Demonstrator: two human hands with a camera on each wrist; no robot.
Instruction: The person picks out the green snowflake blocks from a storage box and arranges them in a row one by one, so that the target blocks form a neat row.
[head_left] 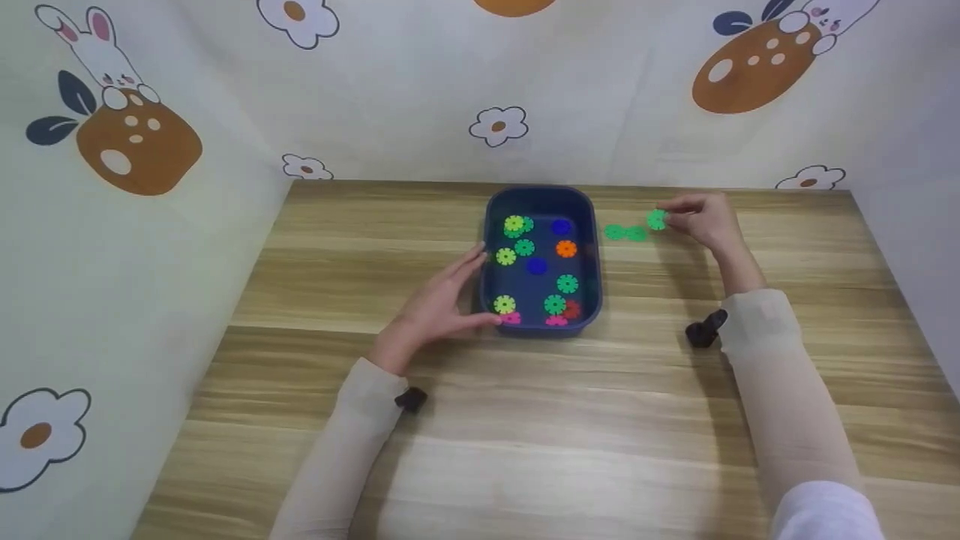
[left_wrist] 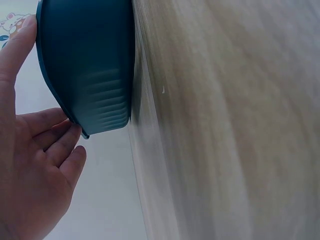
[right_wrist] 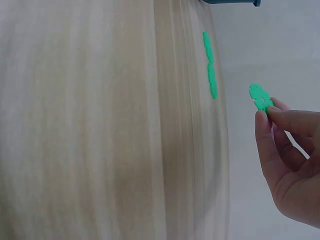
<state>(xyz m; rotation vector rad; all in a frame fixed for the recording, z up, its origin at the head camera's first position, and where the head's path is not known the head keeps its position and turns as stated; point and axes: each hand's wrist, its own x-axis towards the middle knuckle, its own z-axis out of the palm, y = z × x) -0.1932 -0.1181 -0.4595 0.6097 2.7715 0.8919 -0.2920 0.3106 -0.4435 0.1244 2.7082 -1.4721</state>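
Green disc (head_left: 656, 219) is pinched in my right hand (head_left: 706, 221), near two more discs (head_left: 615, 232) on the table (head_left: 562, 427). My left hand (head_left: 433, 304), spread apart, touches the tray (head_left: 540, 201).

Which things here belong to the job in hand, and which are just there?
Likely the job:
Right hand, pinching a green piece
Green pieces on the table
Left hand, touching the blue tray
Coloured pieces inside it

Just there:
Wooden table
Patterned backdrop
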